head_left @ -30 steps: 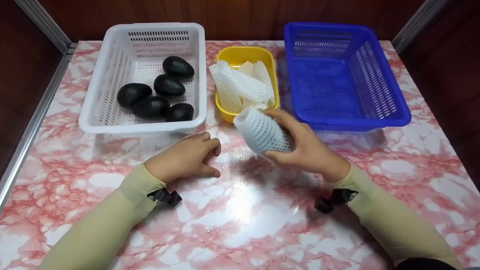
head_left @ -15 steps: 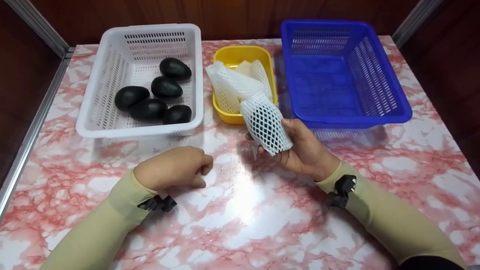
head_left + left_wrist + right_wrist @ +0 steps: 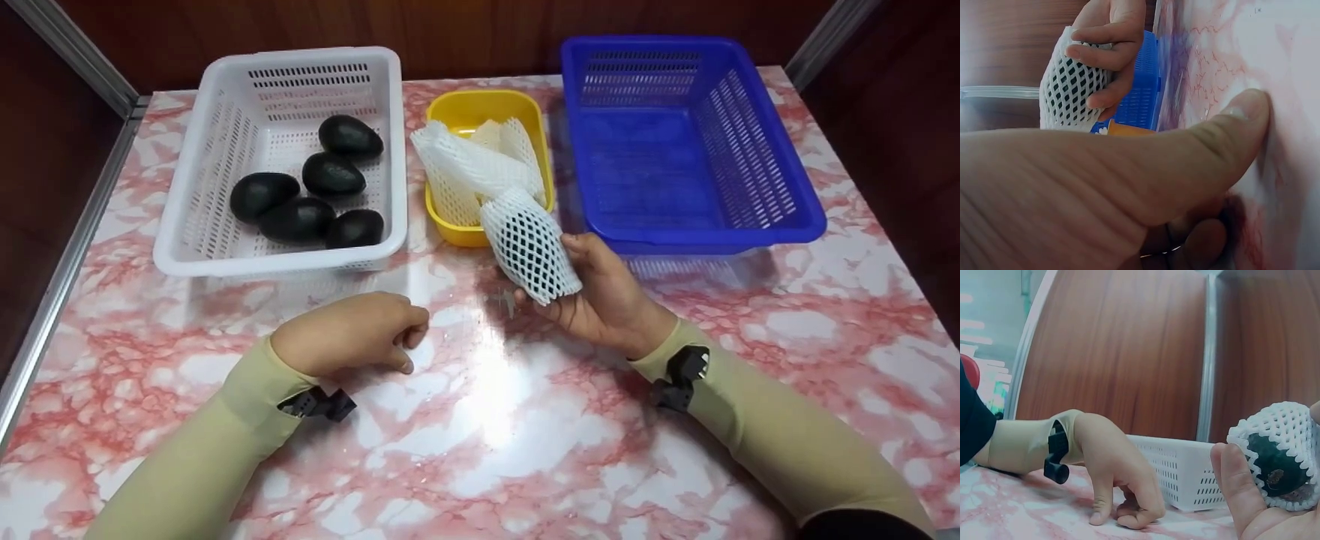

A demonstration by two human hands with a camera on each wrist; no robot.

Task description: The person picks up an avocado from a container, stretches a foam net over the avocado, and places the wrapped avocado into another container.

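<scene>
An avocado (image 3: 1275,467) wrapped in a white foam net sleeve (image 3: 529,244) is held in my right hand (image 3: 613,304), above the table by the front of the yellow tub (image 3: 459,236). Its dark green end shows at the sleeve's opening in the right wrist view. Fingers of that hand curl round the sleeve's side in the left wrist view. My left hand (image 3: 349,334) rests on the table, knuckles up, fingers loosely bent and holding nothing. Several bare dark avocados (image 3: 300,219) lie in the white basket (image 3: 281,265) at the left.
Several loose foam net sleeves (image 3: 472,165) fill the yellow tub and hang over its rim. A blue basket (image 3: 637,172) stands at the back right. All stand on a red-and-white marbled table (image 3: 420,465), with brown panels (image 3: 480,34) behind and at both sides.
My right hand has turned palm up, so the netted avocado now points its other end toward me. My left hand has slid slightly back toward me and left. Little has moved in the last half second.
</scene>
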